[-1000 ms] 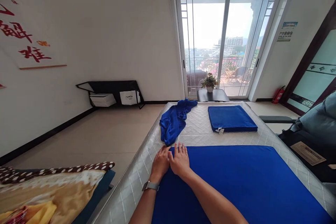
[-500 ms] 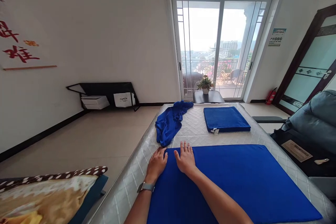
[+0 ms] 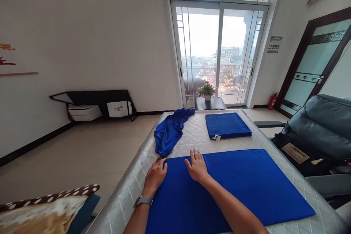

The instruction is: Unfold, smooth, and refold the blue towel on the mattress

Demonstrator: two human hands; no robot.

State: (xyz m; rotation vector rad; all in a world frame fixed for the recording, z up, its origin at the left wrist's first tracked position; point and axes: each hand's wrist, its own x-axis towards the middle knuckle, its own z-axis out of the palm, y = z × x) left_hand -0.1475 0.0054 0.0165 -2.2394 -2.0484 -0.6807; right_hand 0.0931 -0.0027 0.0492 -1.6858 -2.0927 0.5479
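Note:
A smooth blue cloth (image 3: 236, 186) lies spread flat on the quilted mattress (image 3: 192, 126). My left hand (image 3: 155, 175) rests at its left edge near the far corner, fingers stretched forward. Palm down on the cloth, my right hand (image 3: 196, 166) lies with fingers extended near the far edge. Neither hand grips anything. Beyond my left hand sits a crumpled blue cloth (image 3: 170, 131). A folded stack of blue cloth (image 3: 228, 125) with white tags at its near corner lies further back on the right.
A dark armchair (image 3: 323, 128) stands close on the right, with a brown card (image 3: 295, 153) on it. At lower left is a pillow (image 3: 49, 208) with a dotted border. A potted plant (image 3: 207, 91) stands on a chair (image 3: 210, 104) beyond the mattress, before the sliding glass door (image 3: 197, 44).
The view has turned to the right, so everything sits further left. My right hand has slid to the right across the cloth, away from my left hand, which stays at the edge.

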